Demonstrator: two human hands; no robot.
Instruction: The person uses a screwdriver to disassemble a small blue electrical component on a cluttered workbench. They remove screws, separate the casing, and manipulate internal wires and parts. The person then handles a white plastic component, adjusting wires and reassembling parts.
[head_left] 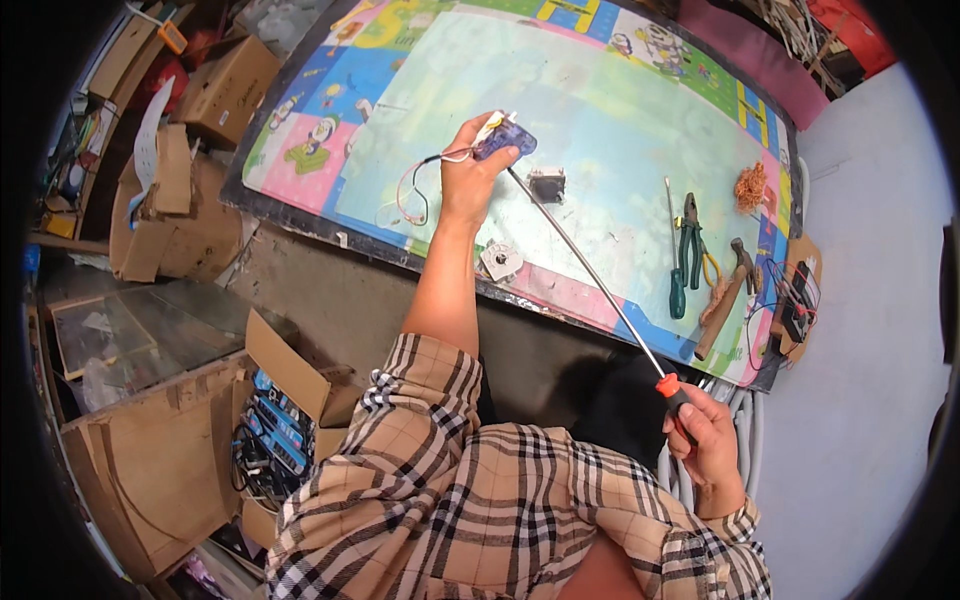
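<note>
My left hand (468,180) is closed around a small bluish-purple plastic part (508,138) above the table, thumb on its near side. White, red and black wires (418,180) trail from it to the left. A long screwdriver (590,262) with a red and black handle is gripped in my right hand (708,440), low at the right. Its shaft slants up to the left, and its tip is by the blue part near my left thumb; whether it touches cannot be made out. A dark square part (547,186) lies just beyond the shaft.
The table (440,100) has a colourful printed cover. Pliers (690,240), a green-handled screwdriver (677,295), a hammer (727,305) and a copper wire tangle (750,188) lie at its right. A pale part with a round hole (501,261) sits at the near edge. Cardboard boxes (180,225) stand left.
</note>
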